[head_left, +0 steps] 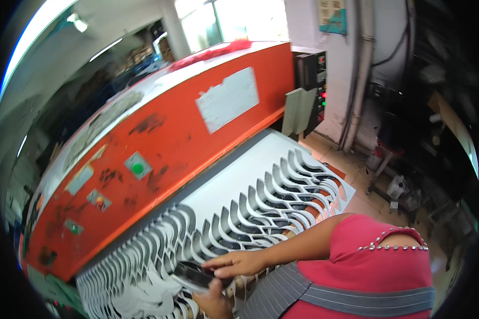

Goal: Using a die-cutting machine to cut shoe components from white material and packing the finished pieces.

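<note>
A dark, glossy curved piece (196,275) is between my two hands; motion blurs its edges, and whether it is one piece or a small stack I cannot tell. Its right end is in the fingers of my right hand (238,263). From below, my left hand (216,302) grips it with the thumb up, the other fingers partly hidden. Around both hands lie rows of white curved strips (234,218), standing on edge and overlapping, with dark material between some of them. Flat white curved pieces (149,300) are heaped just left of my hands.
A large orange machine (170,127) with buttons stretches along the far side of the white work surface (266,151). A control box (318,80) with small lights stands at its right end. Tiled floor, a white jug (396,187) and dark equipment are on the right.
</note>
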`<state>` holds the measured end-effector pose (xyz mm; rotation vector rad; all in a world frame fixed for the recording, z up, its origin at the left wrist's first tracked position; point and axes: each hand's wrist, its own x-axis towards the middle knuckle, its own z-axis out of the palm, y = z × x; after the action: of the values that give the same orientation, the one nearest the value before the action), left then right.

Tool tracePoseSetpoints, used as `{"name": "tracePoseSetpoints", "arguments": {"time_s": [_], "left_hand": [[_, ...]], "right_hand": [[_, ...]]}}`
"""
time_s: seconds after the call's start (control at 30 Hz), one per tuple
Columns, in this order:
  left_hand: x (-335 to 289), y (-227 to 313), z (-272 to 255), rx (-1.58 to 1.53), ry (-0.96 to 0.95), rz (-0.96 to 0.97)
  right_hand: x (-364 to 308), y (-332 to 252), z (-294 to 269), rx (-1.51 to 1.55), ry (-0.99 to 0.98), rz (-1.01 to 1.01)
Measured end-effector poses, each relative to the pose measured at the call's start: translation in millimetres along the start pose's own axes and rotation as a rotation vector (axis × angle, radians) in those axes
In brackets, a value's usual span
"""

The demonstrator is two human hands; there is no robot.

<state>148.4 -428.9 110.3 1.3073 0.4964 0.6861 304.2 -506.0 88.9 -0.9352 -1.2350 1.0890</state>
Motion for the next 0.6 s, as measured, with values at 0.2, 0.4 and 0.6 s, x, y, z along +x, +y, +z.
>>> {"name": "tracePoseSetpoints", "arguments": {"time_s": [0.2,0.4,0.6], "left_hand": [[-1.3,-65.1,-22.6,0.424,0.097,0.386],[-27.6,-50.6,-6.3,0.119,0.156,0.196],[-18.0,-61.9,-112.6,-0.129,0.838,0.404]], "right_hand": [[-5.6,26.9,47.7,-0.58,0.483,-0.008],[-23.1,19.4,61.5,-0.34,0.484,-0.121],[-37.3,-22.8,-36.4,0.039,1.025,-0.234]]}}
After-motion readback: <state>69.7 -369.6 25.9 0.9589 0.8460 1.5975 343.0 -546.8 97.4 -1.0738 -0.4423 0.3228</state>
